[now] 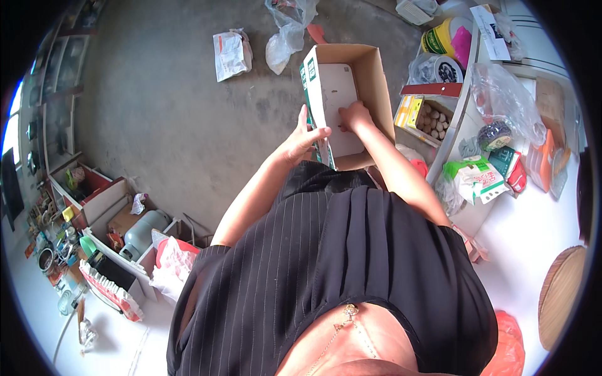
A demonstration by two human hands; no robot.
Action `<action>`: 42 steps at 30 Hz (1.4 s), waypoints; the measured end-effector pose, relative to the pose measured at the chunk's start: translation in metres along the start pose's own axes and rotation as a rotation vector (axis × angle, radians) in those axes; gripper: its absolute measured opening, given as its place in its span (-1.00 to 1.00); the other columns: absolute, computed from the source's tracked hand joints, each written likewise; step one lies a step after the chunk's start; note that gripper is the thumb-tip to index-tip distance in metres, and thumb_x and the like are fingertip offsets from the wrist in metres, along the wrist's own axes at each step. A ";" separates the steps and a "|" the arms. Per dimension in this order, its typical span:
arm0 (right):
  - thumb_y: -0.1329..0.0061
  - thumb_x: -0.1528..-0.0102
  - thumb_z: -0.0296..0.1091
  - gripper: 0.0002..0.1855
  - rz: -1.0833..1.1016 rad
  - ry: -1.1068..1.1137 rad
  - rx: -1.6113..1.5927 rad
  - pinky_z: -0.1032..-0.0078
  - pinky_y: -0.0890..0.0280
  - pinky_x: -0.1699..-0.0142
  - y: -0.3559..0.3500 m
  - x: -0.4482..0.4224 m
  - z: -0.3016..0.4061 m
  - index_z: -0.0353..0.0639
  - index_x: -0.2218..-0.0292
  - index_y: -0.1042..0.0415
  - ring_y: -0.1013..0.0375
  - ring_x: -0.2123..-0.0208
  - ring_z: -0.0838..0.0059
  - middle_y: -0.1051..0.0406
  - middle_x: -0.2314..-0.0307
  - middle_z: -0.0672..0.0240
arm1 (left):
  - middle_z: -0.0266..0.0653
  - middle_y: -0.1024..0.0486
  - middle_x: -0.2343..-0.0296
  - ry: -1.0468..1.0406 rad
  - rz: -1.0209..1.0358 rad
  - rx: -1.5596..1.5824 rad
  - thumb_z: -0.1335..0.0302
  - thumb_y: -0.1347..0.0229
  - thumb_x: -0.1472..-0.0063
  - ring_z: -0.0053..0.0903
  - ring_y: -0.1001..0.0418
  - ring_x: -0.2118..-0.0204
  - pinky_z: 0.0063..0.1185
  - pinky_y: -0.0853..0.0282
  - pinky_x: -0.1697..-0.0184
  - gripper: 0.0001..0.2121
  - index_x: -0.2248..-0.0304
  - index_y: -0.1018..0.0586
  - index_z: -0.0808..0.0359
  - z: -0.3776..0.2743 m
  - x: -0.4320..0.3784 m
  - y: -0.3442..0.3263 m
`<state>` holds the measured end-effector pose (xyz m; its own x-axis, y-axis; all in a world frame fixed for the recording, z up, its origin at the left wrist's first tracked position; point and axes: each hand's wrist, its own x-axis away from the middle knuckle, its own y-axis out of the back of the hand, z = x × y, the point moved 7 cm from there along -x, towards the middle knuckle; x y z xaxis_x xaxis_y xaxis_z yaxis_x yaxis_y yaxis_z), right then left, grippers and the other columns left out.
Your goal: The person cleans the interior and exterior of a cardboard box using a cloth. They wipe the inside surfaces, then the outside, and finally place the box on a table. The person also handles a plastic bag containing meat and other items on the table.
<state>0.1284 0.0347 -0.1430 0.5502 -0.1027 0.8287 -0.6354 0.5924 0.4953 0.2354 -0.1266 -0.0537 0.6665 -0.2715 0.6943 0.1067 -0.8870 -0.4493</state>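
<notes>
A tall cardboard box [383,94] with a green and white printed outside is held in front of my body, its open side facing me. My left hand [303,138] grips the box's left wall, thumb at the near edge and fingers around the printed outer side. My right hand [356,116] reaches into the box with its fingers curled, close to a pale flat panel [336,84] at the bottom. Whether those fingertips pinch anything cannot be seen. Small marks show on the panel.
On the concrete floor [178,94] lie a white paper bag [233,54] and a clear plastic bag [287,44]. At right, eggs [433,121] fill a carton beside a yellow bucket [442,40]. A grey gas cylinder [146,230] lies in the left cabinet; a round wooden board [562,298] is at lower right.
</notes>
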 end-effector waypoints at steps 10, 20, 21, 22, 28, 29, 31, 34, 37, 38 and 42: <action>-0.04 -0.05 -0.24 -0.45 -0.210 0.170 0.094 0.24 -0.41 0.05 0.021 0.013 0.029 -0.42 0.04 -0.20 -0.54 0.20 0.03 -0.53 0.33 -0.03 | 0.09 -0.05 -0.20 -0.047 -0.087 -0.006 0.04 -0.27 0.03 -0.04 -0.02 -0.24 0.09 0.12 -0.20 0.24 -0.28 0.54 0.12 0.010 -0.009 0.022; -0.01 -0.03 -0.14 -0.79 -0.280 0.552 0.267 0.26 -0.41 0.17 0.070 0.083 0.092 -0.03 0.39 -0.55 -0.54 0.32 0.12 -0.55 0.44 0.21 | 0.00 -0.27 -0.07 -0.105 -0.193 -0.027 0.15 -0.32 0.01 -0.21 -0.25 -0.11 -0.14 -0.10 -0.17 0.23 -0.28 0.49 0.25 0.002 -0.027 0.052; -0.02 -0.02 -0.13 -0.79 -0.287 0.580 0.229 0.25 -0.41 0.18 0.077 0.086 0.093 -0.04 0.41 -0.55 -0.54 0.32 0.11 -0.55 0.46 0.20 | 0.00 -0.28 -0.05 -0.108 -0.204 -0.070 0.17 -0.33 0.02 -0.22 -0.27 -0.09 -0.21 -0.14 -0.16 0.24 -0.28 0.49 0.26 -0.003 -0.033 0.056; -0.03 -0.02 -0.12 -0.78 -0.291 0.571 0.189 0.26 -0.41 0.19 0.085 0.085 0.094 -0.05 0.42 -0.55 -0.54 0.33 0.10 -0.55 0.46 0.18 | 0.01 -0.29 -0.02 -0.123 -0.271 -0.127 0.19 -0.37 0.06 -0.23 -0.31 -0.05 -0.33 -0.20 -0.14 0.25 -0.28 0.44 0.30 -0.009 -0.038 0.064; 0.00 -0.04 -0.12 -0.75 -0.443 0.615 -0.016 0.27 -0.40 0.23 0.149 0.071 0.085 -0.10 0.38 -0.51 -0.54 0.35 0.08 -0.54 0.49 0.20 | 0.44 0.05 -0.09 -0.157 -0.916 -0.990 -0.07 -0.42 0.34 0.23 0.00 -0.17 -0.02 -0.04 -0.18 0.33 -0.31 0.20 0.16 -0.066 -0.010 0.126; 0.00 -0.04 -0.12 -0.75 -0.552 0.609 0.090 0.26 -0.40 0.24 0.158 0.071 0.082 -0.10 0.38 -0.50 -0.54 0.37 0.08 -0.54 0.51 0.20 | 0.44 0.05 -0.08 -0.200 -0.994 -1.118 -0.05 -0.42 0.35 0.23 0.00 -0.16 0.03 0.00 -0.18 0.31 -0.31 0.16 0.16 -0.079 0.000 0.130; 0.02 -0.05 -0.14 -0.77 -0.560 0.599 0.095 0.23 -0.39 0.29 0.162 0.064 0.072 -0.10 0.39 -0.46 -0.53 0.41 0.07 -0.52 0.55 0.21 | 0.44 0.05 -0.07 -0.537 -1.118 -1.724 0.00 -0.42 0.37 0.22 -0.01 -0.14 0.12 0.05 -0.14 0.27 -0.30 0.09 0.15 -0.114 0.025 0.112; 0.02 -0.04 -0.14 -0.79 -0.626 0.622 0.118 0.19 -0.38 0.34 0.160 0.059 0.063 -0.07 0.42 -0.43 -0.50 0.45 0.03 -0.50 0.60 0.23 | 0.34 0.07 -0.10 -0.525 -1.066 -2.029 0.00 -0.42 0.35 0.19 0.04 -0.17 0.15 0.12 -0.15 0.18 -0.28 -0.03 -0.03 -0.147 0.039 0.118; 0.02 -0.04 -0.14 -0.80 -0.616 0.646 0.046 0.18 -0.37 0.35 0.155 0.054 0.057 -0.06 0.42 -0.42 -0.50 0.46 0.02 -0.49 0.61 0.24 | 0.25 0.06 -0.11 -0.627 -1.091 -2.187 -0.01 -0.42 0.30 0.13 0.06 -0.20 0.12 0.11 -0.16 0.09 -0.25 -0.11 -0.12 -0.182 0.053 0.117; 0.02 -0.04 -0.14 -0.81 -0.689 0.634 0.114 0.17 -0.37 0.35 0.155 0.056 0.056 -0.05 0.43 -0.41 -0.50 0.46 0.02 -0.49 0.60 0.24 | 0.22 0.04 -0.10 -0.692 -1.149 -2.215 -0.04 -0.41 0.32 0.10 0.05 -0.19 0.10 0.09 -0.15 0.08 -0.25 -0.14 -0.12 -0.195 0.060 0.113; 0.02 -0.05 -0.12 -0.78 -0.529 0.644 -0.172 0.16 -0.39 0.29 0.153 0.052 0.052 0.02 0.29 -0.50 -0.53 0.39 0.06 -0.53 0.50 0.22 | 0.28 -0.03 -0.08 -0.514 -1.374 -2.153 -0.13 -0.37 0.31 0.15 0.03 -0.16 0.09 0.07 -0.13 0.10 -0.26 -0.12 -0.12 -0.237 0.080 0.109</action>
<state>0.0311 0.0782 -0.0108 0.9856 0.0436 0.1633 -0.1452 0.7129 0.6861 0.1255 -0.3335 0.0867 0.9496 0.1991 -0.2422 0.1287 0.4571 0.8801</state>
